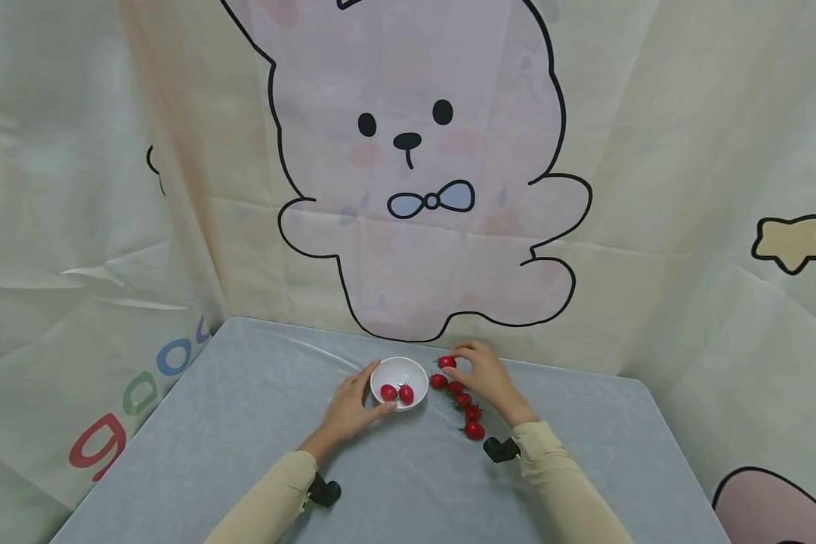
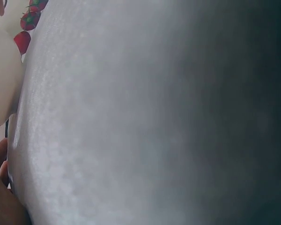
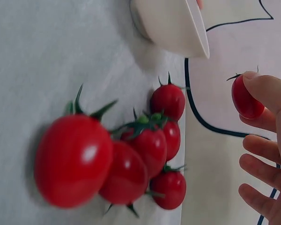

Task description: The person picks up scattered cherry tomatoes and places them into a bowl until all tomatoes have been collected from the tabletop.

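Observation:
My left hand [image 1: 348, 406] holds a small white bowl [image 1: 400, 370] on the table, fingers at its far left side and thumb along the near rim. Two red cherry tomatoes [image 1: 406, 394] lie inside. To the bowl's right, my right hand [image 1: 487, 375] pinches another cherry tomato [image 3: 247, 100] between thumb and index finger, its green stem end uppermost in the right wrist view. The other fingers of that hand are spread loosely. Below it, several more cherry tomatoes [image 3: 75, 159] lie in an uneven row on the cloth, green leafy tops attached.
A grey-blue cloth [image 1: 408, 483] covers the table. Behind it hangs a pale fabric backdrop [image 1: 653, 227] printed with a cartoon bear, close past the table's back edge. Black wrist devices [image 1: 324, 491] sit at both cuffs. Grey cloth fills most of the left wrist view.

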Tool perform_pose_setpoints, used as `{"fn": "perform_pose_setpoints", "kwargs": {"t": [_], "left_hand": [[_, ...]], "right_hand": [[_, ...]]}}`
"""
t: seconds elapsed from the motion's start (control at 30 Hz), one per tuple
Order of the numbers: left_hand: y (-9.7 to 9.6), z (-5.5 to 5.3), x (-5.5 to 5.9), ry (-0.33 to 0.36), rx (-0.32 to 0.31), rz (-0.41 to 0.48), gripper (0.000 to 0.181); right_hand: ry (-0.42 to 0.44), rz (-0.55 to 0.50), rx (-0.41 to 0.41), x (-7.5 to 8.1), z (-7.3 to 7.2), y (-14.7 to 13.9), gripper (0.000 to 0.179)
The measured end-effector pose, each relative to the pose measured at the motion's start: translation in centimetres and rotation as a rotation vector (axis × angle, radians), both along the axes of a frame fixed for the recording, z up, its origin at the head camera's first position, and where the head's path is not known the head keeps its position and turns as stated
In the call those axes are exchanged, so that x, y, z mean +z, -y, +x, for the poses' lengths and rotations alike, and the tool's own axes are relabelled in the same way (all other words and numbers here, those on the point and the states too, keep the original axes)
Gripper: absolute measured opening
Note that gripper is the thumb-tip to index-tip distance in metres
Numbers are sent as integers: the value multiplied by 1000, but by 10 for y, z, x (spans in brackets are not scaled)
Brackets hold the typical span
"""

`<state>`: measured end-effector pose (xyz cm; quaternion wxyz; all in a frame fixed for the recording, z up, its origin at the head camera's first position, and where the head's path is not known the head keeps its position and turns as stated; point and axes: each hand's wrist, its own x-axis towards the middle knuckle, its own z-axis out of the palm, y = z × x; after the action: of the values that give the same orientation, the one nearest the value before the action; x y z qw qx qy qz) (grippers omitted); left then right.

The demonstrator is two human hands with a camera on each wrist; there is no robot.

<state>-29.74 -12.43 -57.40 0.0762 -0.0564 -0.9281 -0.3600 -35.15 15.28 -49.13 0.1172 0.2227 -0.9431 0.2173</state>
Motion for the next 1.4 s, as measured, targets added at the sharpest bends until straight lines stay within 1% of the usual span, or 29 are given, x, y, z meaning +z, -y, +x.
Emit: {"fn": "perform_pose_setpoints", "kwargs": {"t": [0.2, 0.37, 0.53, 0.7, 0.9, 1.03, 1.17, 1.4], "left_hand": [[0, 0, 2, -13, -10, 0, 94], [0, 0, 2, -8, -10, 1, 94], [0, -1, 1, -6, -11, -6, 95], [0, -1, 0, 4, -8, -13, 94], [0, 1, 1, 23, -1, -13, 93], [0, 2, 2, 25, -5, -7, 93], [0, 2, 2, 26, -9, -9, 93], [0, 1, 1, 21, -7, -15, 93]], "right_hand": [[9, -18, 15, 0, -3, 12, 33], [0, -18, 30, -2, -3, 20, 30], [18, -28, 34, -4, -2, 25, 30], [29, -32, 49, -5, -2, 30, 31], [8, -12, 69, -6, 0, 41, 32], [23, 1, 72, -8, 0, 46, 31], [44, -13, 81, -9, -1, 50, 31], [65, -13, 76, -15, -1, 57, 34]]}}
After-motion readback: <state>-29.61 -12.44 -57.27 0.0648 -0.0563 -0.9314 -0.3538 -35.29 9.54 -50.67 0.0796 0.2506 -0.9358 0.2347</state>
